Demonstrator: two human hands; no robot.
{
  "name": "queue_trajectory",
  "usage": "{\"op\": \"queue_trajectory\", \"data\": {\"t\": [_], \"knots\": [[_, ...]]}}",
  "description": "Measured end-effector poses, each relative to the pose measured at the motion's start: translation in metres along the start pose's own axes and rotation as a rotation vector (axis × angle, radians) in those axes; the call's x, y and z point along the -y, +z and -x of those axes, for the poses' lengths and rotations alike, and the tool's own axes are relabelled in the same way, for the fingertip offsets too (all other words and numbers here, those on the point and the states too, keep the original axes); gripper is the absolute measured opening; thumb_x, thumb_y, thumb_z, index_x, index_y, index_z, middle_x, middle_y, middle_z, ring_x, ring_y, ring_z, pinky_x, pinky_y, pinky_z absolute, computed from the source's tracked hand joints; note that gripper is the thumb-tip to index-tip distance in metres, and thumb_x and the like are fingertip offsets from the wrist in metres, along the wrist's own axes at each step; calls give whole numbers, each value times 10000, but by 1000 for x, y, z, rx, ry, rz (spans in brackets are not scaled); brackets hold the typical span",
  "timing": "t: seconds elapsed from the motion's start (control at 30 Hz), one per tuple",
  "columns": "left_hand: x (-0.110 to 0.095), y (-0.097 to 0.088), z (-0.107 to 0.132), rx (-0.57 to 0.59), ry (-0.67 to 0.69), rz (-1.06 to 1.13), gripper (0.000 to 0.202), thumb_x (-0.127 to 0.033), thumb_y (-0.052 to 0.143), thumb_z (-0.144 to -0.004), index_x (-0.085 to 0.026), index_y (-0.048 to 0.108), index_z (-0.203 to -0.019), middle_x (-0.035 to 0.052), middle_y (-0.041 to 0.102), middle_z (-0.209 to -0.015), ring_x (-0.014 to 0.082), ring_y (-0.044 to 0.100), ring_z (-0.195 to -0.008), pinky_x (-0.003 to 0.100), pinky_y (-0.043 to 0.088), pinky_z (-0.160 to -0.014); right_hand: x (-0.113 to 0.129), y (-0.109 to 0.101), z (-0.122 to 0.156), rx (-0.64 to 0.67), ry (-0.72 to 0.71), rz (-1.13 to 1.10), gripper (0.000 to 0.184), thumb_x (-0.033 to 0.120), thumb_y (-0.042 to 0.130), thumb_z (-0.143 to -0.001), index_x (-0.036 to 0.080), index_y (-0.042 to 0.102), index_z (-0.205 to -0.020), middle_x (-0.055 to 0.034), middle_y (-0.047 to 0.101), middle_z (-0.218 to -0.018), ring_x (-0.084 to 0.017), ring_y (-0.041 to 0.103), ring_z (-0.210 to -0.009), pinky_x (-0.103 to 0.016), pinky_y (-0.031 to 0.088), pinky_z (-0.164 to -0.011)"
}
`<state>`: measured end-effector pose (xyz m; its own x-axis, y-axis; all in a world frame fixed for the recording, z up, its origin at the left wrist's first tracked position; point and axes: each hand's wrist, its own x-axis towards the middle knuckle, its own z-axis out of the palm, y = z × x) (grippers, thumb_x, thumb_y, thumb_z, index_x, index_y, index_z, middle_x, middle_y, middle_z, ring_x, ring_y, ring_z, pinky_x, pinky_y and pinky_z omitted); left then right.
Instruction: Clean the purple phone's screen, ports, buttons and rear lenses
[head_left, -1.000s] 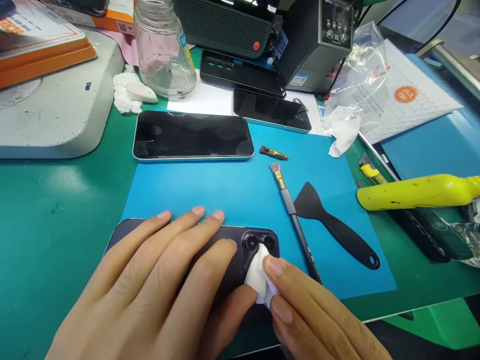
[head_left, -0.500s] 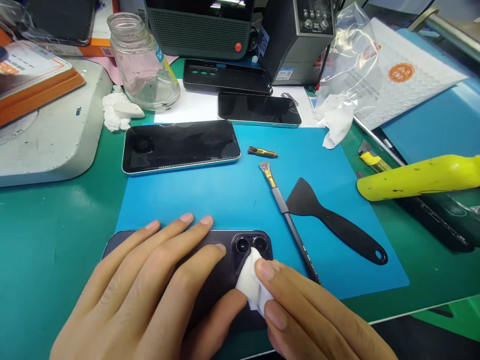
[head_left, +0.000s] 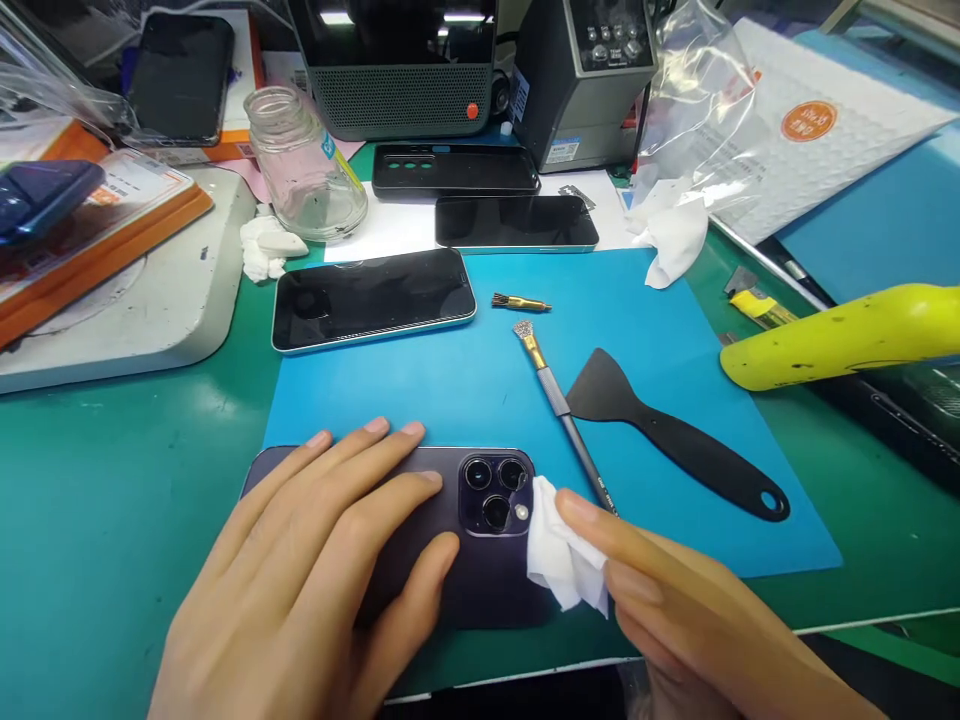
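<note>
A dark purple phone (head_left: pixel 487 590) lies back side up at the near edge of the blue mat (head_left: pixel 375 390). Its camera block (head_left: pixel 495 495), with three lenses, is uncovered at the right end. My left hand (head_left: pixel 322 560) rests flat across the phone's back, fingers spread. Between the fingers of my right hand (head_left: pixel 675 580) is a crumpled white tissue (head_left: pixel 562 555), just right of the camera block at the phone's right end. Beyond my right hand lie a thin-handled brush (head_left: pixel 559 400) and a black plastic scraper (head_left: pixel 675 440).
A phone lying screen up (head_left: pixel 375 300) and a short brush head (head_left: pixel 521 302) lie farther back on the mat. Behind stand a glass jar (head_left: pixel 307 180) and another dark phone (head_left: pixel 517 222). At right lie a yellow bottle (head_left: pixel 840 340) and a utility knife (head_left: pixel 757 300).
My right hand has moved right with the tissue, off the camera block, so all three lenses now show. My left hand stays on the phone. The view has shifted slightly.
</note>
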<state>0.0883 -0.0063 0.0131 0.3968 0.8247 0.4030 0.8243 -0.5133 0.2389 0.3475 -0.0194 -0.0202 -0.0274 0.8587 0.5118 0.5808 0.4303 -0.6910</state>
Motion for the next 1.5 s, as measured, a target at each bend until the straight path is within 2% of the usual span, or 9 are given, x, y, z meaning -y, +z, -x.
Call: {"op": "queue_trajectory", "data": {"t": [0.1, 0.17, 0.27, 0.37, 0.57, 0.7, 0.83, 1.07, 1.5], "knots": [[-4, 1, -1, -36, -91, -8, 281, -260, 681, -1139, -232, 686, -1419, 63, 744, -1543, 231, 663, -1457, 398, 386, -1372, 12, 1, -7, -50, -21, -44, 404, 212, 685, -1121, 405, 805, -1455, 27, 889, -1235, -218, 901, -953, -196, 738, -685], [-11, 1, -3, -73, -144, -13, 235, -237, 658, -1148, -217, 693, -1379, 82, 765, -1472, 240, 678, -1403, 402, 404, -1341, 20, 0, -10, -90, -15, -65, 328, 171, 724, -1093, 340, 851, -1345, -2, 889, -1241, -251, 899, -1034, -259, 768, -796], [-20, 0, -7, -83, -130, -42, 224, -196, 660, -1142, -189, 709, -1360, 95, 781, -1431, 242, 691, -1354, 396, 425, -1298, 27, -1, -15, -88, -18, -80, 221, 118, 746, -1069, 251, 873, -1192, -20, 894, -1206, -246, 896, -1047, -314, 767, -930], [-25, -1, -9, -145, -154, -57, 183, -144, 672, -1130, -180, 750, -1291, 92, 817, -1406, 250, 721, -1331, 421, 458, -1252, 29, 0, -19, -110, -36, -89, 254, 35, 761, -1032, 216, 854, -1184, -17, 890, -1226, -214, 886, -1075, -299, 745, -999], [-27, -3, -9, -190, -149, -18, 144, -114, 700, -1120, -196, 769, -1215, 84, 819, -1464, 261, 720, -1407, 444, 506, -1198, 31, 5, -28, 32, -189, -128, 385, -102, 719, -989, 164, 812, -1251, -62, 875, -1281, -245, 849, -1240, -345, 739, -1051], [-27, -3, -8, -187, -170, -22, 143, -134, 668, -1138, -211, 771, -1200, 82, 810, -1384, 262, 730, -1284, 455, 523, -1135, 28, 7, -32, 88, -220, -177, 374, -109, 706, -1004, 149, 791, -1262, -84, 855, -1337, -233, 824, -1287, -348, 723, -1086], [-28, -3, -10, -205, -167, -43, 132, -134, 672, -1133, -196, 775, -1186, 93, 808, -1294, 280, 741, -1166, 479, 530, -1057, 26, 5, -33, 103, -249, -142, 360, -130, 702, -997, 121, 788, -1240, -98, 853, -1337, -215, 816, -1296, -323, 710, -1106], [-28, -3, -11, -225, -144, -38, 145, -110, 686, -1119, -172, 790, -1198, 106, 823, -1280, 297, 738, -1178, 490, 528, -1047, 29, 6, -31, 115, -365, -52, 447, -210, 694, -930, 55, 785, -1278, -158, 842, -1353, -236, 798, -1324, -353, 710, -1097], [-26, -3, -12, -263, -141, -50, 126, -133, 691, -1119, -159, 813, -1140, 105, 847, -1246, 310, 766, -1155, 486, 555, -1016, 27, 5, -34, 107, -401, -7, 401, -171, 739, -936, 76, 795, -1247, -145, 861, -1301, -237, 831, -1254, -341, 728, -1028]]}}
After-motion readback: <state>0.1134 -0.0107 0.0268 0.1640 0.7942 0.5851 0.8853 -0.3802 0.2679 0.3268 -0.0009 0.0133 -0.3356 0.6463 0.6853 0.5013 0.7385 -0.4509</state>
